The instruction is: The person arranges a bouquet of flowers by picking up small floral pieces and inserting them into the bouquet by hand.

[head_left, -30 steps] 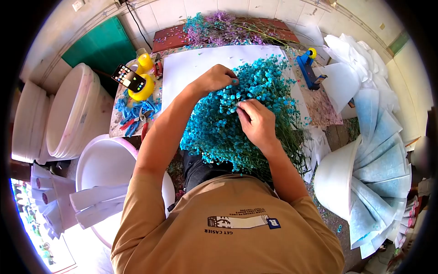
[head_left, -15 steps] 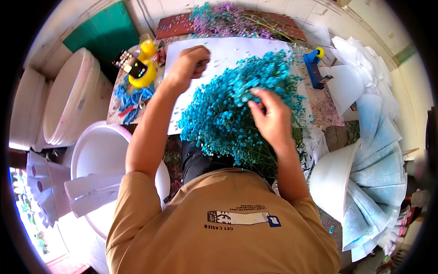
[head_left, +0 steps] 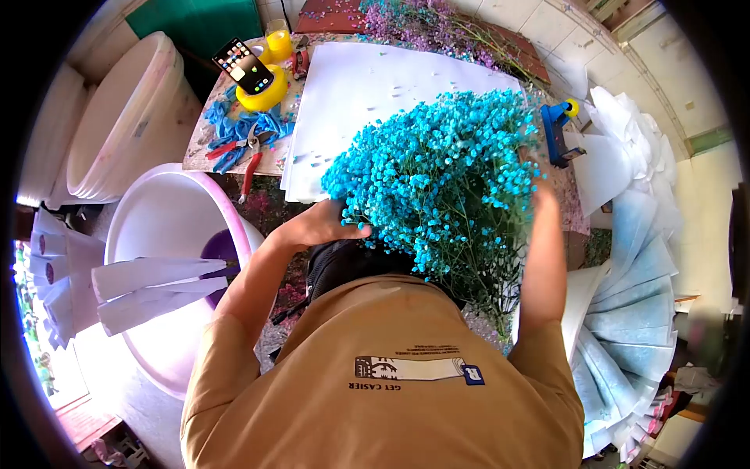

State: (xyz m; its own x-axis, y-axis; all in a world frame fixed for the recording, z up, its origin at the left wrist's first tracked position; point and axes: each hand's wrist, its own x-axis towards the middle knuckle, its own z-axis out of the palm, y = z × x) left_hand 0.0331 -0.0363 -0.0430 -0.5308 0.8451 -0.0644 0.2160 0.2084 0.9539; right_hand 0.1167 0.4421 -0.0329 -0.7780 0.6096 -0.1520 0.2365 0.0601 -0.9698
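A large bunch of blue-dyed baby's breath (head_left: 437, 156) leans over the front of the table, its thin green stems pointing down toward my lap. At its lower left edge is my left hand (head_left: 319, 224), thumb stretched out and the other fingers partly hidden under the blossoms. My right hand (head_left: 544, 199) is at the bunch's right side, smeared by motion, with its fingers hidden among the flowers. White paper sheets (head_left: 344, 86) lie beneath and behind the bunch, with small loose blossoms scattered on them.
Pruning shears (head_left: 248, 152), blue strips (head_left: 269, 123) and a phone (head_left: 244, 66) on a yellow tape roll (head_left: 264, 92) sit at the left. A tape dispenser (head_left: 556, 137) stands right. Purple flowers (head_left: 422, 35) lie behind; buckets (head_left: 129, 211) and pleated paper (head_left: 629, 289) flank me.
My left hand has come down from above the paper to the bunch's lower left edge. My right hand has moved from the bunch's front to its right side. The view has shifted.
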